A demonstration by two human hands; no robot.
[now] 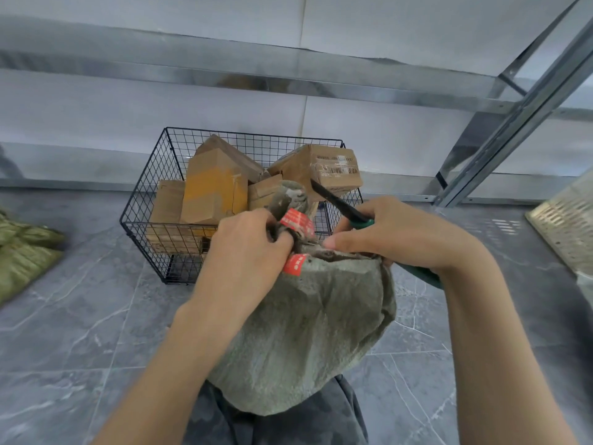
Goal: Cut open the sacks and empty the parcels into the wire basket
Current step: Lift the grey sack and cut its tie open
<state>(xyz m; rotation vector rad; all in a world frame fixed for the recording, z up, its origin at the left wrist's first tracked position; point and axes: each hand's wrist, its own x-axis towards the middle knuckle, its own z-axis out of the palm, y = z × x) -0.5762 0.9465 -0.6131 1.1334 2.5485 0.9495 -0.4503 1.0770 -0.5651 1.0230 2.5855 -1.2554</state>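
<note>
A full grey-green woven sack (308, 332) stands on the floor between my arms, its neck tied with a red seal tag (296, 223). My left hand (247, 248) grips the bunched neck just below the tag. My right hand (394, 234) holds green-handled scissors (340, 203), their dark blades pointing up and away over the neck; its thumb rests on the sack top. Behind the sack stands a black wire basket (150, 200) with several brown cardboard parcels (215, 187) in it.
Green sacks (22, 255) lie on the grey tiled floor at the left. A metal shelf frame (513, 123) runs along the wall and rises at the right. A pale perforated crate (568, 226) sits at the right edge. My knees are under the sack.
</note>
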